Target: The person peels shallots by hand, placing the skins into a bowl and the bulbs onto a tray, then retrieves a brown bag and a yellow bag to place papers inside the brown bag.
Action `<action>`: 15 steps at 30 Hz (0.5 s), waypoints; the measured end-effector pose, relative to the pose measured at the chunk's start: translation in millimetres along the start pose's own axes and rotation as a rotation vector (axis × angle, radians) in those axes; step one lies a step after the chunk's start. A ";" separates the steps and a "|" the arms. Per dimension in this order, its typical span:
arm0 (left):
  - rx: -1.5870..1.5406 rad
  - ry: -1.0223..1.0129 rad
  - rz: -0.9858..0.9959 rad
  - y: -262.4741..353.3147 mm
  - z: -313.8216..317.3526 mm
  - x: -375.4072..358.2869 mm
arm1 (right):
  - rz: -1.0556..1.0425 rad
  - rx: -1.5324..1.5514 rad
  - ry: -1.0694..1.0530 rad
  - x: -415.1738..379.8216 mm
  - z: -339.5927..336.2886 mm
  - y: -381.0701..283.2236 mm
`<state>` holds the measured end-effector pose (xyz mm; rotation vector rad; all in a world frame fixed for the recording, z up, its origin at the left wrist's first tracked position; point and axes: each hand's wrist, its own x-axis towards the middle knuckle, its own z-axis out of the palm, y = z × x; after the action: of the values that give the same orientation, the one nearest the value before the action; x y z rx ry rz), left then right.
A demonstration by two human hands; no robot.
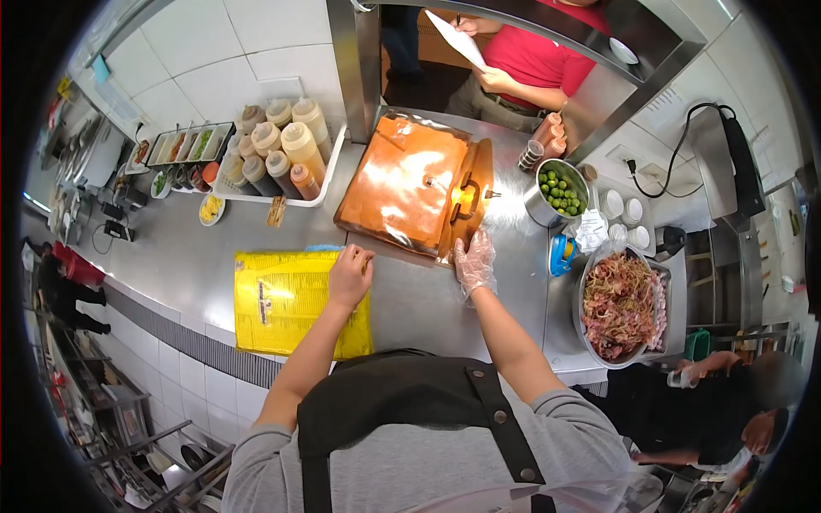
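My left hand (351,275) is bare, its fingers curled closed above the top right part of a flat yellow package (299,299) with printed text. Whether anything is inside those fingers is too small to tell. A clear plastic glove covers my right hand (475,263), which rests with fingers apart at the lower right edge of an orange-brown satchel (402,184). The satchel lies flat on the steel counter (428,308), under shiny clear plastic, its handle toward the right.
Sauce bottles (301,145) fill a white tray at the left. To the right are a pot of limes (558,192) and a large bowl of shredded meat (617,303). A person in red (539,51) holds papers beyond the counter; another in black (684,410) stands lower right.
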<state>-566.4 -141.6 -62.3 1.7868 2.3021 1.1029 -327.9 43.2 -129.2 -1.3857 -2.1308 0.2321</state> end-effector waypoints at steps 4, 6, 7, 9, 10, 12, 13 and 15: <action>-0.003 0.000 0.007 0.8 -0.1 -0.1 | 0.020 0.003 -0.025 0.3 -0.8 0.7; 0.001 0.000 0.005 0.6 0.6 -0.1 | 0.006 -0.022 -0.009 0.0 1.1 1.0; 0.006 -0.001 0.003 0.3 0.9 -0.2 | 0.004 -0.021 -0.009 0.0 1.2 2.0; 0.006 -0.005 -0.002 0.8 -0.3 -0.2 | 0.047 0.009 -0.073 1.4 -1.7 0.8; 0.005 -0.013 -0.005 1.1 -0.8 0.0 | 0.045 0.010 -0.072 2.3 -2.5 -0.3; 0.006 -0.009 -0.004 1.3 -1.1 -0.2 | 0.016 0.056 -0.028 2.0 0.0 1.6; 0.007 -0.008 -0.002 1.5 -1.1 -0.3 | 0.015 0.056 -0.028 1.3 1.1 2.7; 0.009 -0.008 -0.002 1.4 -0.7 -0.2 | 0.042 0.044 -0.070 1.1 0.8 2.3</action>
<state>-565.4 -142.0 -61.1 1.7885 2.3076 1.0846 -326.8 45.4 -130.5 -1.4171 -2.1417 0.3462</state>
